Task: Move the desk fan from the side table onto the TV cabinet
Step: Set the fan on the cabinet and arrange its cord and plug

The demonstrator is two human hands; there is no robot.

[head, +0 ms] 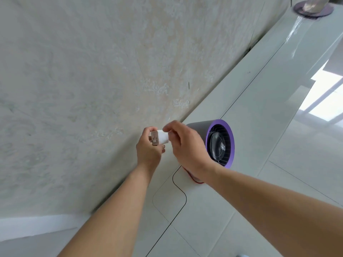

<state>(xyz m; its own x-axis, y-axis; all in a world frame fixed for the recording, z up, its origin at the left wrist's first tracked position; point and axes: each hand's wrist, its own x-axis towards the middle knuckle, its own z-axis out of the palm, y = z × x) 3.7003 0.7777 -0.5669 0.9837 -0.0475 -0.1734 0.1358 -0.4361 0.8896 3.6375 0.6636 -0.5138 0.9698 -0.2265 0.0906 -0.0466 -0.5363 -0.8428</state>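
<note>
**Desk:** What does the frame show?

**Photographer:** A grey desk fan (pixel 213 143) with a purple rim sits on the pale, glossy top of the TV cabinet (pixel 259 101), close to its back edge where it meets the textured wall (pixel 83 80). The grille faces out toward the cabinet's front edge.

**Desk:** And the hands?

**Photographer:** Both are raised just beside the fan, on its wall side. The left hand (pixel 149 152) is closed around a small white plug adapter (pixel 160 139) — its pin face turned toward the camera. The right hand (pixel 187 147) pinches the same adapter narrowly from above, thumb and fingertips on its white body. Neither hand touches the fan.

**Desk:** Any cable?

**Photographer:** A thin red cord (pixel 193 178) shows at the fan's base, below the right wrist. Whether it runs to the adapter cannot be told; the hands cover that stretch.

**Desk:** So how far along is the job?

**Photographer:** By my reading, the move itself looks done — the fan stands upright and released on the cabinet. What seems left is the plug: fitting it or finding it an outlet, none of which is visible here. A clear ornament on a dark disc (pixel 311 8) stands at the cabinet's far end, well apart.
</note>
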